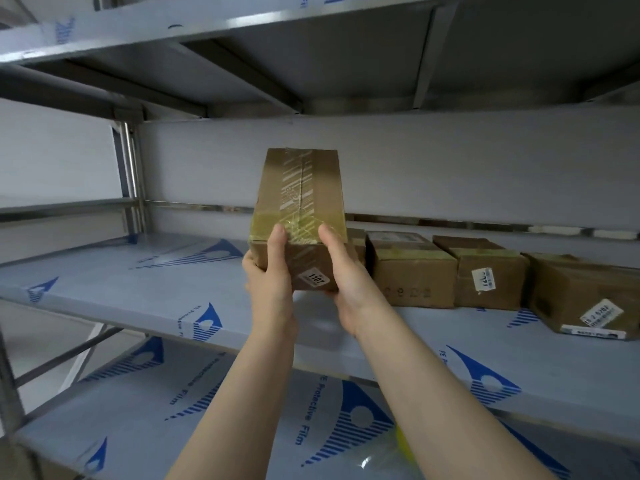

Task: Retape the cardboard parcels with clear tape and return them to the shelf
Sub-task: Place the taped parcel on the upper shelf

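Fingers (278,242) of left hand (268,277) and right hand (348,273) clamped on cardboard parcel (322,188), held tilted over metal shelf (114,282), thumbs on top. Glossy clear tape (297,183) along top seam; small label (317,279) "1107" on front. Shelf wears blue-printed protective film (207,322); other parcels (412,275) line its right.

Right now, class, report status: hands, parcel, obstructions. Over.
Gripping taped parcel: left hand, right hand. Tilted over shelf. Close on its right, other parcels.

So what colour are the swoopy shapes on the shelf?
Blue, with striped bases. The logos on the shelf film show best in the head view.
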